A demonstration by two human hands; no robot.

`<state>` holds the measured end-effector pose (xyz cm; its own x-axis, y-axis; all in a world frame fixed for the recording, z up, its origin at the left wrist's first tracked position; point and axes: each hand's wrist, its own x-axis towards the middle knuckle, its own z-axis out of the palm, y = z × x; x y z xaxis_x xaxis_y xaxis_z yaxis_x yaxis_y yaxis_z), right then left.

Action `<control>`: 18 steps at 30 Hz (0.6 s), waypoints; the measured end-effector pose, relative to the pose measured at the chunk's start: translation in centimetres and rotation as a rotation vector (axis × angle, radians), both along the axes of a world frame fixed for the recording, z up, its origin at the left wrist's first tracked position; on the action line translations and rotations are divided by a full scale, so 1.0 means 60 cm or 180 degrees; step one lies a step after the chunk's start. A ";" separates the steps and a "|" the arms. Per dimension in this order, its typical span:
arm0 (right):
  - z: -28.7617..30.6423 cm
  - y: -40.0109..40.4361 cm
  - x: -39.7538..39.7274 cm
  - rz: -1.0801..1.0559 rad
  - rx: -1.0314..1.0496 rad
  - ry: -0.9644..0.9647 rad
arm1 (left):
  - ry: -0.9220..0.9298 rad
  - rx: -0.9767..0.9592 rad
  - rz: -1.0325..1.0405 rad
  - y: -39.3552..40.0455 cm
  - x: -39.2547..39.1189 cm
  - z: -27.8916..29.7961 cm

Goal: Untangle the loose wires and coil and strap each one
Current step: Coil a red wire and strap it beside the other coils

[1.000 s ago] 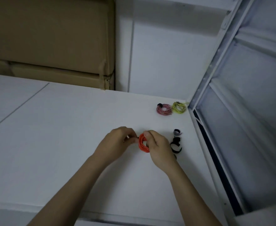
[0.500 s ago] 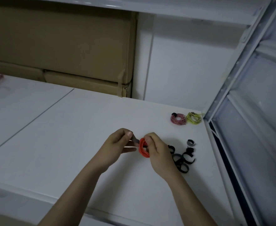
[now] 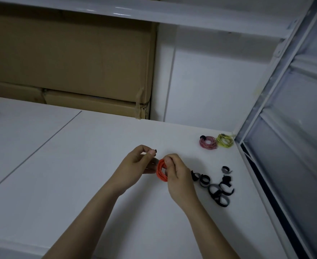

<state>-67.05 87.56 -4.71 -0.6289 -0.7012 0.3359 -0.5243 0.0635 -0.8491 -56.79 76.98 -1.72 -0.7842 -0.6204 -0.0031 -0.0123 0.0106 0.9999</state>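
Head view, centre of frame: we noted both hands raised just over the white bench (image 3: 64,165). The right hand (image 3: 178,176) had its grip curled round the orange coil (image 3: 161,171), thumb and fingers clamped on the loops, likely so they could not spring apart. The left hand (image 3: 135,167) pinched a dark strap end (image 3: 155,151) between thumb and forefinger, just left of the coil; we judged it was pulling the strap taut to close it round the bundle. Whether the strap had already passed through the coil we could not tell, the fingers hid that.

Toward the upper right of the bench we recorded a pink coil (image 3: 208,143) and a yellow coil (image 3: 225,140), side by side and touching, the pink one plainly strapped. Right of the right hand lay a cluster of spare straps (image 3: 215,189), curled, near but apart from the wrist. Cardboard boxes (image 3: 69,71) stood behind, upper left. Nothing obstructed the hands.
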 end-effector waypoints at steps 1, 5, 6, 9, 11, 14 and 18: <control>-0.002 -0.006 0.000 -0.0093 0.0024 0.0021 | 0.0015 -0.0015 -0.0074 -0.006 -0.003 -0.001; -0.011 -0.029 -0.005 -0.0339 0.0094 -0.0001 | 0.0126 -0.0029 -0.0463 -0.032 -0.015 -0.009; -0.015 -0.033 -0.009 -0.0377 0.0088 -0.0026 | 0.0134 -0.0015 -0.0562 -0.040 -0.019 -0.013; -0.024 -0.047 -0.023 -0.0417 0.0157 -0.0114 | 0.0020 0.0028 -0.0719 -0.064 -0.035 -0.027; -0.030 -0.056 -0.032 -0.0396 0.0193 -0.0152 | 0.0013 0.0085 -0.0752 -0.074 -0.049 -0.039; -0.033 -0.068 -0.052 -0.0267 0.0182 -0.0287 | 0.0048 0.0061 -0.0716 -0.087 -0.070 -0.052; -0.039 -0.076 -0.076 -0.0075 0.0381 -0.0369 | -0.0083 0.0104 -0.0763 -0.108 -0.090 -0.068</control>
